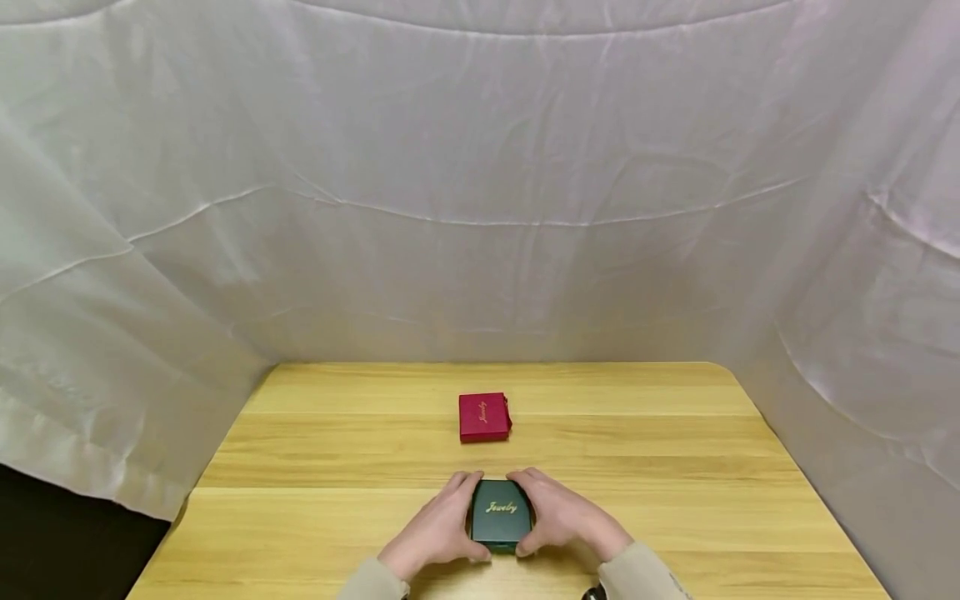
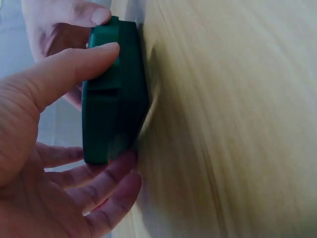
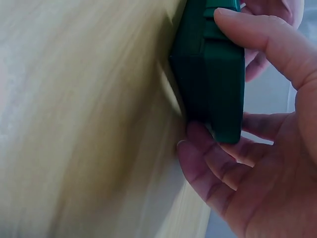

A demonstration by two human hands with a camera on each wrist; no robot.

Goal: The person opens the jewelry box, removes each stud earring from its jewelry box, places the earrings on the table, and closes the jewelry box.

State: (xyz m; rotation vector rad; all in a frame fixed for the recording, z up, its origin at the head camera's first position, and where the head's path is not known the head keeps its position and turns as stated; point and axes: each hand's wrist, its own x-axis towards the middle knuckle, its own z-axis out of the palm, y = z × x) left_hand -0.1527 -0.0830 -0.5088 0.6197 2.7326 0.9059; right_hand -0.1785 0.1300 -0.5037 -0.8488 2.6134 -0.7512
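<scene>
Head: grn box (image 1: pixel 501 525) at 6 o'clock over wood tbl (image 1: pixel 300 467); L hand (image 1: pixel 442 525) grips it at 9, R hand (image 1: pixel 566 515) at 3, each spread approx. box depth. Red box (image 1: pixel 480 419) apart at 12. 
L wrist: box at 10; L thumb (image 2: pixel 86 64) on near side, fingers (image 2: pixel 119 198) curled opp. 
R wrist: box at 1; R thumb, fingers likewise. Can't tell if box touches tbl.

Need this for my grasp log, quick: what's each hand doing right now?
Left hand: holding the left side of the green "Jewelry" box.
Right hand: holding the right side of the same box.
</scene>
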